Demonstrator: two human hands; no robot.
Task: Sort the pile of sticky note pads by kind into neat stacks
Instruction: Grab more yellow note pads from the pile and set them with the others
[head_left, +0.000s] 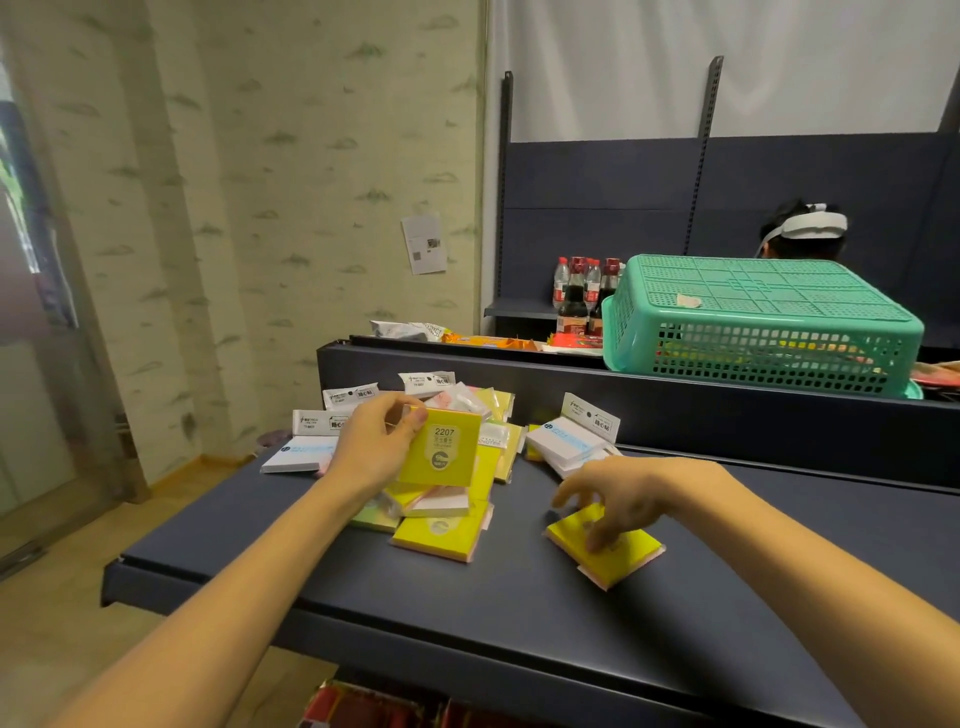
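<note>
My left hand (376, 441) holds a yellow pad marked 2207 (441, 447) upright above the mixed pile (441, 512) of yellow, pale and white pads on the dark shelf (467, 613). My right hand (623, 499) rests with spread fingers on a separate yellow pad with a pink underside (605, 545), lying flat to the right of the pile. White pads with blue stripes (569, 441) lie stacked behind my right hand. More white pads (301, 454) sit at the pile's left.
A green plastic basket (763, 322) lies upside down on the upper ledge at the back right. Bottles (576, 291) stand behind it. Another person's head with a headset (802, 231) shows past the basket. The shelf's left edge drops to the floor.
</note>
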